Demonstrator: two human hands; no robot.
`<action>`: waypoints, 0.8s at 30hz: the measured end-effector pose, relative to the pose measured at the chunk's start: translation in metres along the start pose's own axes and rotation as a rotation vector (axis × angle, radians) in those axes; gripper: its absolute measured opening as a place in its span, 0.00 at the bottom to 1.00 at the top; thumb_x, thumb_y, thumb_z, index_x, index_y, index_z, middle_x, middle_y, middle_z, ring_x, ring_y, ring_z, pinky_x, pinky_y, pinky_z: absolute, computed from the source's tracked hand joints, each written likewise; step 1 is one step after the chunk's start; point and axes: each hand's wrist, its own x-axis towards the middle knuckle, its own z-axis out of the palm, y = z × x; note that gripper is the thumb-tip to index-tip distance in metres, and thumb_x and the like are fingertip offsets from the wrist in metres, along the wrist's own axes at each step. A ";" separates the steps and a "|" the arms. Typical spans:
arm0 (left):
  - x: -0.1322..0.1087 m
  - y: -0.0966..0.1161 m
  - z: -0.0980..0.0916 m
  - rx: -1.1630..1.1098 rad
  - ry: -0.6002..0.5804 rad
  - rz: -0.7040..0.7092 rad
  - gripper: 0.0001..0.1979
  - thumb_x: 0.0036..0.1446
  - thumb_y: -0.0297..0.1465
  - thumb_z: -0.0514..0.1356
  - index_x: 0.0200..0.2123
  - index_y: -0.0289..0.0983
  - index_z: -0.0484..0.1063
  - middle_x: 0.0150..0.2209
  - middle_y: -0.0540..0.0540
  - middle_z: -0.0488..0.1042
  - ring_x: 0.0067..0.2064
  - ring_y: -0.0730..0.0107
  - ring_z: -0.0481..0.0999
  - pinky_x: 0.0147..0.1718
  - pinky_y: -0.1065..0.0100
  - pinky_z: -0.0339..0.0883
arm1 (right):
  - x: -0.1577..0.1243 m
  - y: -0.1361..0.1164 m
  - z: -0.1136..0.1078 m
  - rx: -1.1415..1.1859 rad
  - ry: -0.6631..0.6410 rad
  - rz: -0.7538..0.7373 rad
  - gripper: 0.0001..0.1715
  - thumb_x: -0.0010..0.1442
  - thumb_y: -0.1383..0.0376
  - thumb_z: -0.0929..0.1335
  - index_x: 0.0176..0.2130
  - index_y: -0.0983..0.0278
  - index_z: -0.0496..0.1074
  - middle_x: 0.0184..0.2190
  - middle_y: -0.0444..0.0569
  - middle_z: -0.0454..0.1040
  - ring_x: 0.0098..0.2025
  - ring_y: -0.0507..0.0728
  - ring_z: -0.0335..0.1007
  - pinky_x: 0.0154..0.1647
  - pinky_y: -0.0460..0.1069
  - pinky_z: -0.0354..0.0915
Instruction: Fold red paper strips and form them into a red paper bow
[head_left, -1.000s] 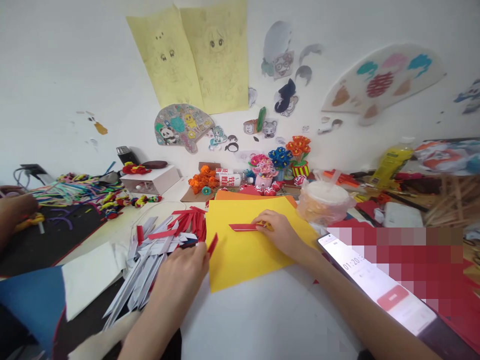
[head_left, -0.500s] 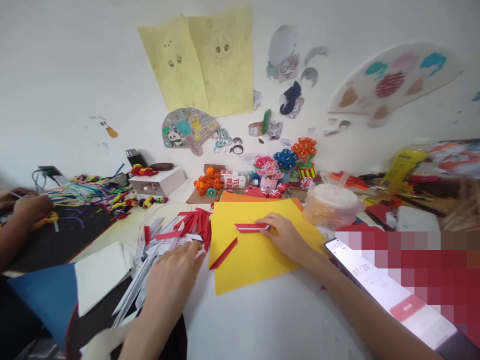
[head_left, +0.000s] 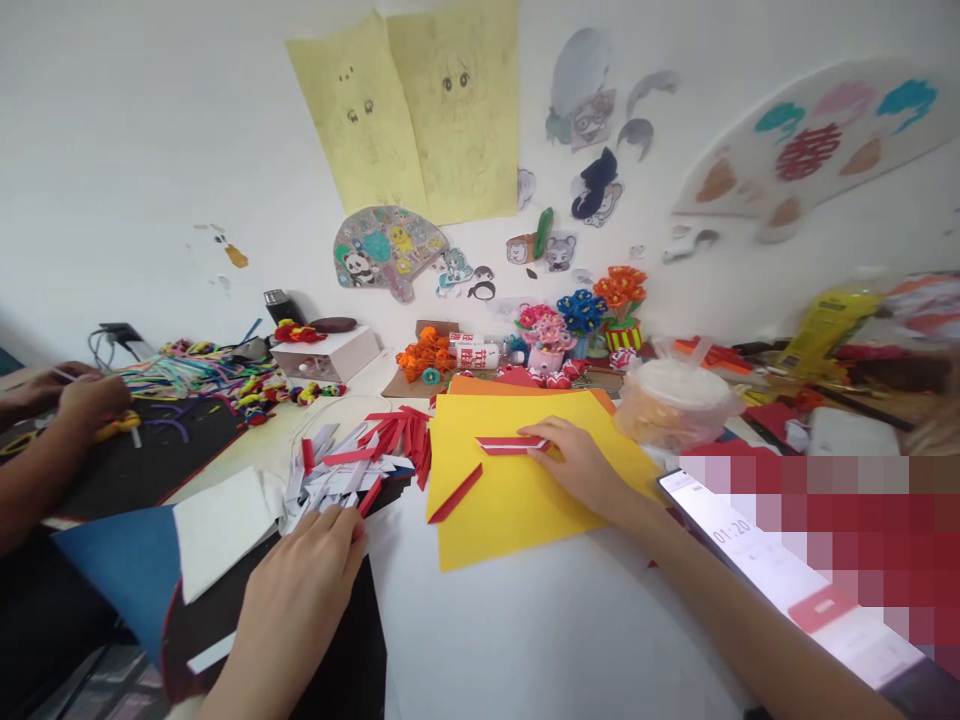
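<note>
My right hand rests on a yellow sheet of paper, its fingertips pinching the end of a folded red paper strip. A loose red strip lies on the sheet's left edge, apart from both hands. My left hand reaches into a pile of red and white paper strips, its fingertips closed on a red strip at the near edge of the pile.
Another person's hands work at the far left among coloured pipe cleaners. A phone with a timer lies at the right. A bagged cup, paper flowers and a white box stand further back.
My left hand let go of the red strip it held at the yellow sheet's edge, leaving it there, and drew back left into the strip pile. My right hand stayed put.
</note>
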 end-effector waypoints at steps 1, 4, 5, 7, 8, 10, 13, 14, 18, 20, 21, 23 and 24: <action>0.002 0.005 -0.003 0.008 0.037 0.001 0.14 0.63 0.32 0.45 0.34 0.38 0.69 0.36 0.43 0.75 0.39 0.59 0.75 0.34 0.65 0.60 | 0.000 0.000 0.000 -0.002 0.000 0.000 0.15 0.60 0.69 0.64 0.46 0.61 0.74 0.43 0.51 0.74 0.47 0.59 0.70 0.49 0.55 0.63; 0.011 0.027 -0.013 0.029 0.077 0.024 0.11 0.62 0.31 0.47 0.34 0.37 0.67 0.31 0.44 0.75 0.35 0.60 0.74 0.32 0.64 0.60 | 0.000 0.000 0.000 -0.019 -0.004 0.000 0.15 0.60 0.70 0.64 0.46 0.61 0.74 0.43 0.52 0.74 0.47 0.59 0.69 0.49 0.55 0.63; 0.015 0.037 -0.015 0.028 0.067 0.077 0.10 0.62 0.30 0.47 0.34 0.37 0.67 0.30 0.45 0.75 0.34 0.59 0.74 0.32 0.64 0.60 | 0.000 0.001 0.000 -0.023 -0.006 -0.001 0.15 0.60 0.69 0.64 0.46 0.61 0.74 0.43 0.51 0.74 0.47 0.59 0.69 0.49 0.55 0.63; 0.026 0.058 -0.016 -0.014 0.078 0.243 0.09 0.61 0.28 0.48 0.34 0.38 0.68 0.32 0.45 0.75 0.35 0.60 0.74 0.32 0.65 0.60 | 0.000 0.002 0.001 -0.026 -0.008 -0.005 0.15 0.60 0.69 0.64 0.46 0.61 0.74 0.43 0.51 0.74 0.47 0.59 0.69 0.49 0.55 0.63; 0.033 0.067 -0.015 -0.047 0.104 0.308 0.09 0.62 0.27 0.48 0.34 0.38 0.67 0.32 0.45 0.75 0.35 0.61 0.74 0.31 0.66 0.60 | 0.000 0.002 0.001 -0.025 -0.008 -0.010 0.15 0.60 0.69 0.64 0.47 0.61 0.74 0.43 0.51 0.74 0.47 0.59 0.68 0.49 0.55 0.62; 0.046 0.083 -0.012 -0.091 0.125 0.442 0.09 0.63 0.27 0.48 0.34 0.38 0.67 0.31 0.45 0.75 0.34 0.62 0.74 0.31 0.65 0.60 | -0.001 0.002 0.001 -0.020 -0.007 -0.023 0.15 0.61 0.69 0.64 0.47 0.61 0.73 0.43 0.52 0.74 0.48 0.59 0.68 0.50 0.55 0.62; 0.063 0.097 -0.006 -0.185 0.164 0.540 0.05 0.62 0.29 0.52 0.35 0.37 0.67 0.33 0.45 0.74 0.36 0.62 0.74 0.34 0.64 0.62 | -0.001 0.001 0.001 -0.016 0.000 -0.038 0.15 0.61 0.69 0.64 0.47 0.61 0.73 0.43 0.52 0.74 0.48 0.59 0.67 0.50 0.55 0.62; 0.067 0.100 -0.004 -0.222 0.174 0.543 0.04 0.62 0.30 0.54 0.36 0.38 0.67 0.35 0.45 0.75 0.37 0.62 0.74 0.36 0.64 0.63 | -0.001 0.000 0.001 -0.016 0.001 -0.037 0.14 0.61 0.68 0.64 0.47 0.61 0.73 0.42 0.51 0.74 0.48 0.59 0.67 0.49 0.54 0.62; 0.081 0.110 0.002 -0.350 0.140 0.560 0.10 0.59 0.29 0.58 0.45 0.39 0.67 0.42 0.45 0.75 0.43 0.63 0.74 0.42 0.63 0.64 | -0.001 -0.002 0.001 -0.012 -0.011 -0.021 0.13 0.62 0.67 0.64 0.46 0.63 0.73 0.41 0.52 0.74 0.46 0.59 0.68 0.48 0.54 0.62; 0.085 0.111 0.003 -0.428 0.079 0.590 0.15 0.56 0.28 0.60 0.48 0.40 0.67 0.43 0.45 0.75 0.45 0.62 0.73 0.43 0.63 0.64 | -0.001 -0.002 0.000 -0.009 -0.014 -0.016 0.13 0.62 0.67 0.64 0.46 0.63 0.73 0.41 0.52 0.74 0.46 0.59 0.67 0.48 0.53 0.62; 0.086 0.109 0.003 -0.475 0.052 0.603 0.17 0.54 0.28 0.62 0.48 0.40 0.68 0.43 0.46 0.76 0.46 0.63 0.73 0.44 0.63 0.64 | -0.001 -0.002 0.000 -0.009 -0.014 -0.014 0.13 0.62 0.67 0.64 0.46 0.63 0.73 0.41 0.51 0.74 0.46 0.59 0.67 0.48 0.53 0.62; 0.087 0.101 0.002 -0.559 0.028 0.614 0.19 0.52 0.29 0.64 0.49 0.41 0.68 0.44 0.48 0.76 0.47 0.63 0.73 0.44 0.64 0.64 | -0.001 -0.001 0.000 -0.016 -0.015 -0.008 0.13 0.62 0.68 0.64 0.46 0.63 0.73 0.42 0.52 0.74 0.47 0.59 0.67 0.48 0.53 0.62; 0.086 0.095 0.001 -0.582 0.037 0.608 0.19 0.52 0.31 0.64 0.48 0.41 0.69 0.45 0.48 0.76 0.47 0.64 0.73 0.45 0.65 0.64 | -0.001 -0.001 0.000 -0.021 -0.018 -0.005 0.14 0.62 0.69 0.63 0.47 0.63 0.73 0.42 0.52 0.74 0.47 0.59 0.67 0.48 0.54 0.61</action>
